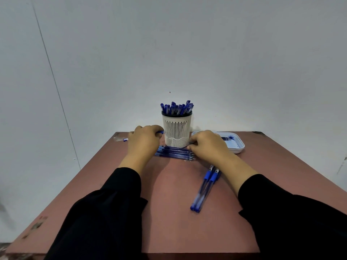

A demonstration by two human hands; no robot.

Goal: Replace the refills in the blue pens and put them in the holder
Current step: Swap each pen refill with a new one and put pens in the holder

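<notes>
A white slotted pen holder (176,130) stands at the table's far edge, packed with several blue-capped pens (177,108). Before it lies a row of several blue refills (174,153). My left hand (144,140) is closed around a blue pen whose ends stick out at both sides of the fist (125,140). My right hand (207,145) rests curled at the right end of the refill row, its fingertips touching the refills; whether it grips one is hidden. Two capped blue pens (204,188) lie side by side near my right forearm.
A white tray (238,147) holding a few blue pieces sits right of the holder. The reddish-brown table (169,212) ends close behind the holder against a pale wall. Black sleeves cover both forearms.
</notes>
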